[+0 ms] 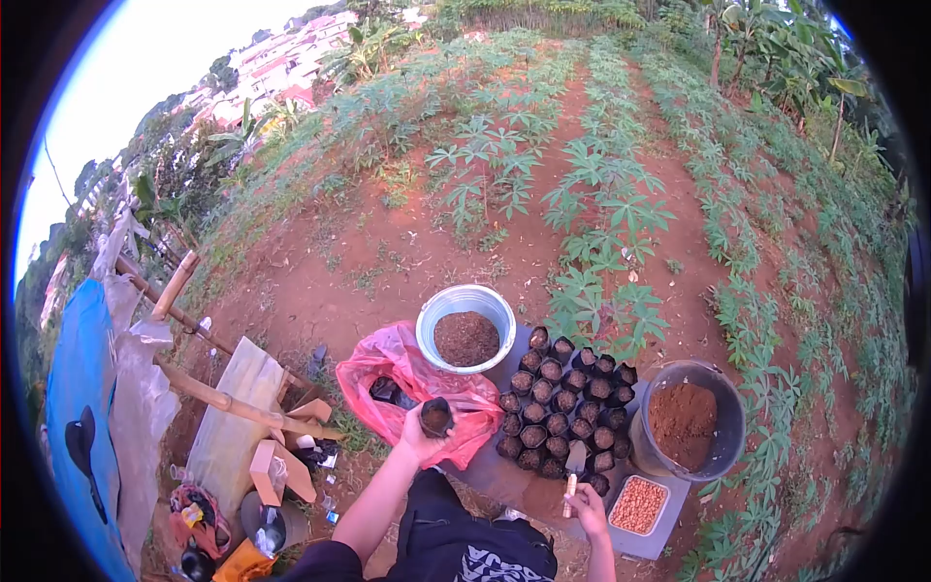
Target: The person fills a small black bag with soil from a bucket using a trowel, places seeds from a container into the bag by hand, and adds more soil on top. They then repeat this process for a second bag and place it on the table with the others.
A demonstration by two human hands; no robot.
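Observation:
My left hand (419,444) is closed around a small black seedling bag (436,419) with dark soil in it, held over the edge of a pink plastic bag (470,438). In my right hand (588,508) is a small hand trowel (576,460), gripped by its light handle with the blade pointing away from me. That blade lies over the near side of a cluster of black seedling bags (558,398) filled with soil, standing packed together on the table. Next to my right hand sits a tray of orange-yellow seeds that look like corn kernels (639,505).
A pale bucket of dark soil (466,330) stands at the table's far left, and a dark bucket of brown soil (687,420) at the right. Wooden boards (238,412) and a bamboo pole (228,403) are on my left. Leafy crop rows (606,204) lie beyond.

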